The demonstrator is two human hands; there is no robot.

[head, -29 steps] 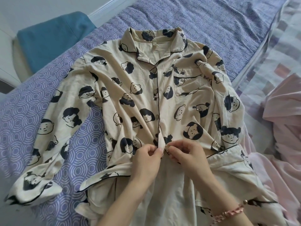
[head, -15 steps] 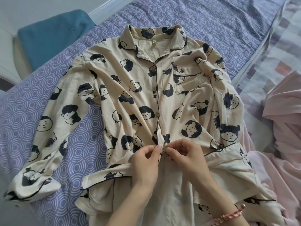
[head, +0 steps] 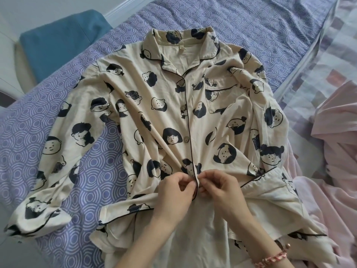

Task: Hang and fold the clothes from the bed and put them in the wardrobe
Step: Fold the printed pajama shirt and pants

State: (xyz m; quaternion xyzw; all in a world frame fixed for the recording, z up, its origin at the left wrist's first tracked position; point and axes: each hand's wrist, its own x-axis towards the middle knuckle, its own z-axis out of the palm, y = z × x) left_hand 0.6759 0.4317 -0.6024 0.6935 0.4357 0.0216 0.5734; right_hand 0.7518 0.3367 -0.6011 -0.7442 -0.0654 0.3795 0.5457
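A cartoon-print pajama shirt (head: 164,88) lies face-up on the purple bedsheet (head: 251,26), collar far, hem near. Left hand (head: 173,194) and right hand (head: 222,192), equally close, each pinch an edge of its placket (head: 188,122), which runs straight away from them.

our left hand (head: 173,192): bare to the forearm | our right hand (head: 222,190): bare too | our right wrist: pink-and-white braided cord bracelet (head: 274,258) with a small bead
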